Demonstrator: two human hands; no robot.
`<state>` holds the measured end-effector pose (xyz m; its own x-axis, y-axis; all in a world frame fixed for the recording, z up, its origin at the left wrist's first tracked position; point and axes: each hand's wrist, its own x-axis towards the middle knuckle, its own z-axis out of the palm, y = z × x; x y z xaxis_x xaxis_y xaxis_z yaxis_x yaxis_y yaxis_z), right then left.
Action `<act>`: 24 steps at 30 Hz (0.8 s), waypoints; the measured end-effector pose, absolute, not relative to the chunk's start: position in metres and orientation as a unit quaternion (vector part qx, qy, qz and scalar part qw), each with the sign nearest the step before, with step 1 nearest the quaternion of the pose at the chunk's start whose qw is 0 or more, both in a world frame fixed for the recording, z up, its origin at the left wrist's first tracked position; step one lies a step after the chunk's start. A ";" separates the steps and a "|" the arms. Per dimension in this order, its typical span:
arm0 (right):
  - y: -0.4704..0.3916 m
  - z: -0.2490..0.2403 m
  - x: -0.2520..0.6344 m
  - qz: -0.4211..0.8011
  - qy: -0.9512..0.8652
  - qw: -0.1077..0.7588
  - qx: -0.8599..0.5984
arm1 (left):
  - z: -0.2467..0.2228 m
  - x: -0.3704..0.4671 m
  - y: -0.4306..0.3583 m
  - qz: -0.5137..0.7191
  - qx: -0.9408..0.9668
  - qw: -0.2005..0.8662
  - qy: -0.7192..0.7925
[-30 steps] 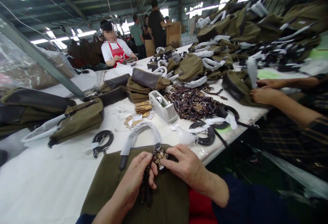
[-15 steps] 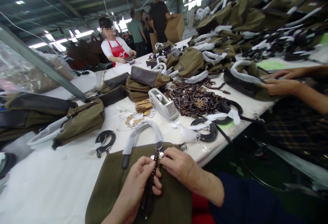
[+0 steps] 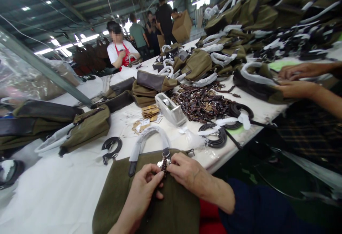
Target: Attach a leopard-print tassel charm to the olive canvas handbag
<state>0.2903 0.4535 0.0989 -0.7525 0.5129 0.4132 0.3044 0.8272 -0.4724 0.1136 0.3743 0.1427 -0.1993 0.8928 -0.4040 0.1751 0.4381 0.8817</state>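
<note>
An olive-green handbag (image 3: 114, 194) lies in front of me, its handle (image 3: 155, 131) wrapped in white film. A dark brown braided bag charm (image 3: 164, 166) with silvery metal pieces hangs at the right base of the handle. My left hand (image 3: 145, 191) is closed, thumb and fingers pinching the braided part. My right hand (image 3: 188, 177) is closed too, its fingertips pinched on the charm's right side close to the metal pieces. The lower end of the charm is mostly hidden behind my left hand.
A tape dispenser (image 3: 171, 109) stands beyond the bag, beside a heap of braided charms (image 3: 201, 103) and paper tags (image 3: 149, 112). Coiled black straps (image 3: 213, 136) lie to the right. Another person's hands (image 3: 296, 80) hold a bag at right. More bags (image 3: 197, 64) are piled behind.
My left hand has shifted slightly on the charm, and its dangling lower part shows less now. A co-worker in a red apron has raised one hand towards the chest.
</note>
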 end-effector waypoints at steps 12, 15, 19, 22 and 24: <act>0.485 0.119 0.299 0.494 -0.705 0.371 -0.349 | 0.148 0.121 0.377 0.432 0.279 0.553 0.655; 0.498 0.122 0.296 0.493 -0.724 0.317 -0.363 | 0.149 0.117 0.379 0.398 0.295 0.578 0.648; 0.514 0.126 0.287 0.434 -0.780 0.253 -0.373 | 0.151 0.114 0.381 0.364 0.321 0.579 0.655; 0.522 0.126 0.281 0.404 -0.808 0.213 -0.371 | 0.154 0.115 0.381 0.353 0.313 0.594 0.651; 0.525 0.127 0.279 0.385 -0.823 0.208 -0.362 | 0.154 0.117 0.379 0.357 0.308 0.608 0.639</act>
